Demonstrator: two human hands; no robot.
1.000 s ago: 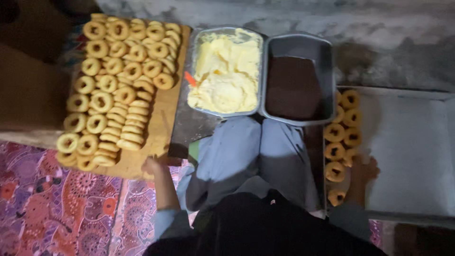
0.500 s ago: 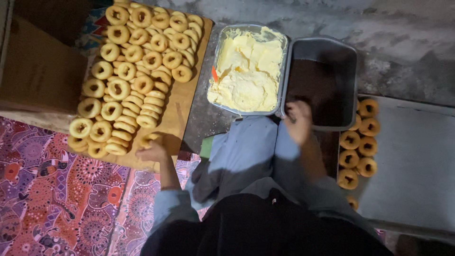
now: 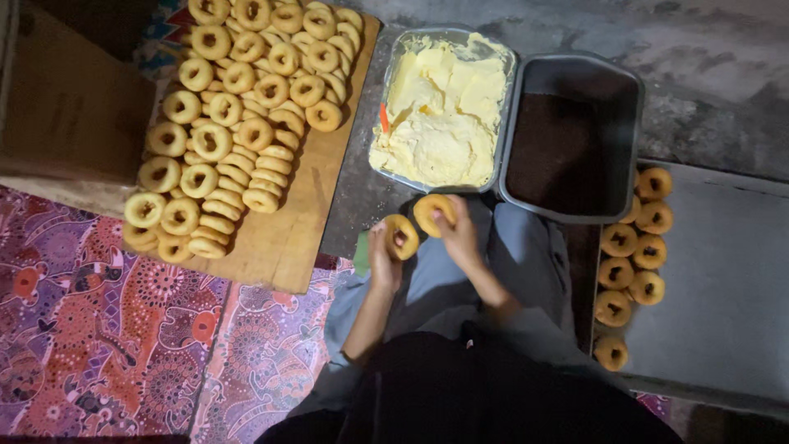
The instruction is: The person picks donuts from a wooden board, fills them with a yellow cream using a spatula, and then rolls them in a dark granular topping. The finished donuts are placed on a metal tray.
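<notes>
My left hand (image 3: 385, 256) holds one half of a split ring doughnut (image 3: 402, 236) over my lap. My right hand (image 3: 459, 233) holds the other doughnut half (image 3: 433, 213) right beside it. Just beyond both hands stands a grey tub of pale yellow cream (image 3: 442, 115) with an orange tool (image 3: 384, 117) stuck in it. Next to that tub is a grey tub of dark brown sprinkles (image 3: 569, 148).
A wooden board (image 3: 296, 230) on the left carries several rows of plain ring doughnuts (image 3: 238, 115). A grey tray (image 3: 723, 279) on the right holds several finished doughnuts (image 3: 629, 271) along its left edge. A cardboard box (image 3: 66, 107) sits far left on a patterned mat (image 3: 107, 345).
My left hand left the board's edge with a doughnut and moved right. My right hand came back from the sprinkle tub; both now meet over my lap, each gripping a doughnut piece.
</notes>
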